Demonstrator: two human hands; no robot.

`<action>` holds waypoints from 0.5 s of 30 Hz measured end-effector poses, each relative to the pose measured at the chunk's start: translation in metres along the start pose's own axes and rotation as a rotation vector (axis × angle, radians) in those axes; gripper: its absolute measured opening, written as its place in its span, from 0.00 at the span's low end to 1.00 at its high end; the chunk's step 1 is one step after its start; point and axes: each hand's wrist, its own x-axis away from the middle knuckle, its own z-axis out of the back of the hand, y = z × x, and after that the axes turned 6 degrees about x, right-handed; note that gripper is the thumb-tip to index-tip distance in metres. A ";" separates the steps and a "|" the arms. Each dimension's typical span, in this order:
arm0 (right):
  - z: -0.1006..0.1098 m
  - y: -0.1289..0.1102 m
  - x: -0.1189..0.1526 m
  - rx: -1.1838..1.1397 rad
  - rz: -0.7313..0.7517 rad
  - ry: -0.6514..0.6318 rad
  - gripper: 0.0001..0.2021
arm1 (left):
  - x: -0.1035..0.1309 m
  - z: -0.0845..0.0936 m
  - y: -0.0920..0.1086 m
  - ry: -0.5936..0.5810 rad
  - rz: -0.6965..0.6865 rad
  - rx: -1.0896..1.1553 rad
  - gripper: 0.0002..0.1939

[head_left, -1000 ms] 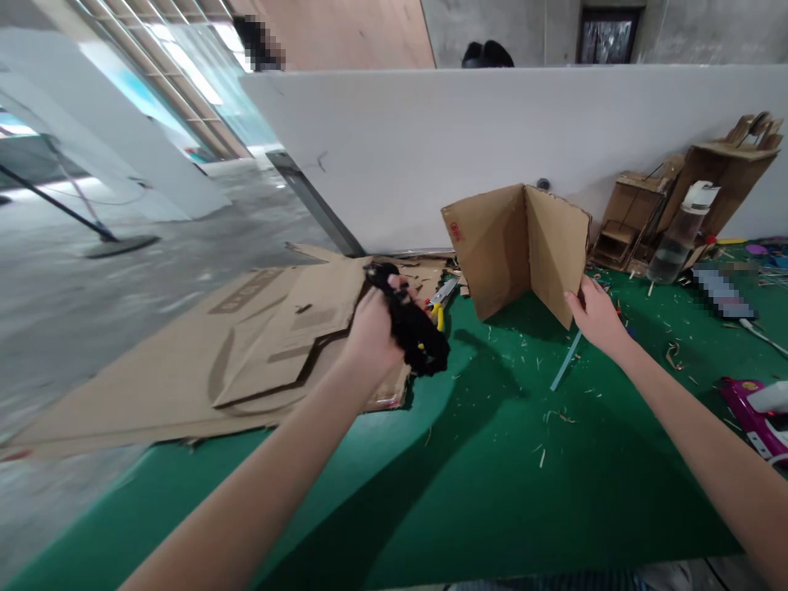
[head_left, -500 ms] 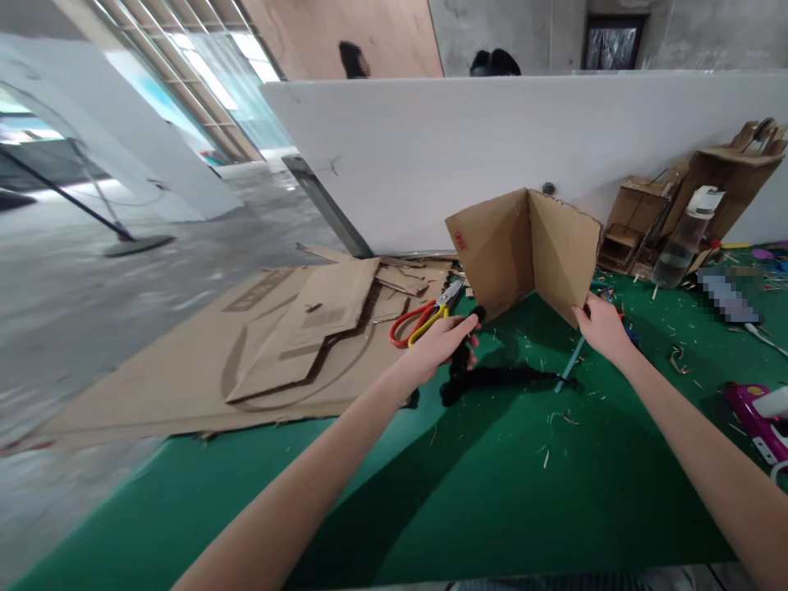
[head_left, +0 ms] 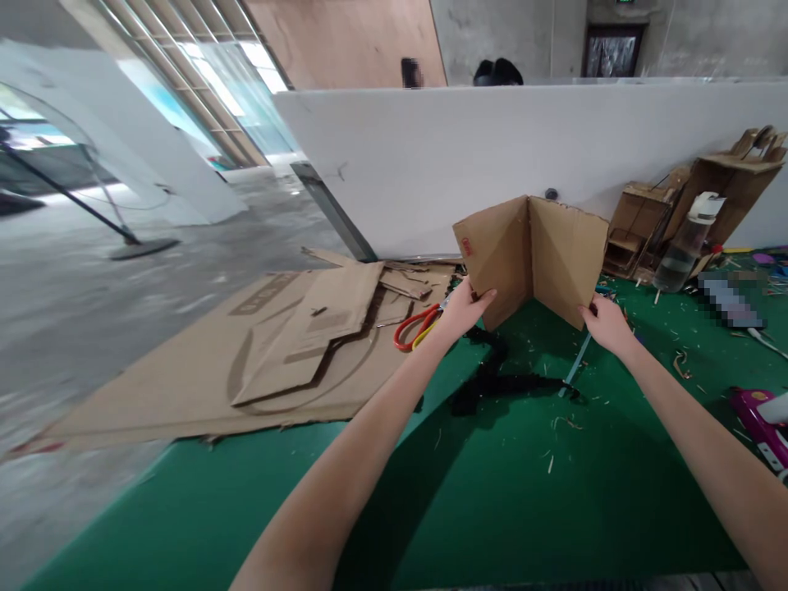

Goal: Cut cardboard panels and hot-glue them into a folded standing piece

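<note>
A folded brown cardboard panel [head_left: 563, 254] stands upright on the green table, its two halves meeting at a vertical crease. My left hand [head_left: 466, 312] grips the lower edge of its left half, and my right hand [head_left: 603, 322] pinches the lower right corner of the other half. Just below the panel lies a black strip [head_left: 514, 384] on the table. A thin light-blue strip [head_left: 575, 365] runs down from near my right hand. Scissors with red and yellow handles [head_left: 410, 330] lie beside my left hand, partly hidden by it.
Flat cardboard sheets [head_left: 320, 328] cover the table's left side. At the right are a cardboard construction [head_left: 637, 222], a clear bottle [head_left: 680, 250], a phone [head_left: 730, 300] and a magenta tool [head_left: 760, 423]. A white partition [head_left: 431, 164] stands behind; scraps dot the green table [head_left: 523, 509].
My left hand has let go of the black strip, which now lies on the table, and has moved up and right to take hold of the cardboard panel's left half.
</note>
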 end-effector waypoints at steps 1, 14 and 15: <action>-0.001 0.001 -0.001 -0.011 -0.001 0.000 0.10 | -0.002 -0.002 0.000 -0.013 -0.019 -0.004 0.25; -0.002 0.011 -0.012 -0.094 -0.001 -0.015 0.08 | -0.010 0.007 0.000 -0.121 -0.109 -0.018 0.24; -0.001 0.011 -0.012 -0.096 -0.003 -0.015 0.08 | -0.010 0.008 0.000 -0.114 -0.105 -0.032 0.23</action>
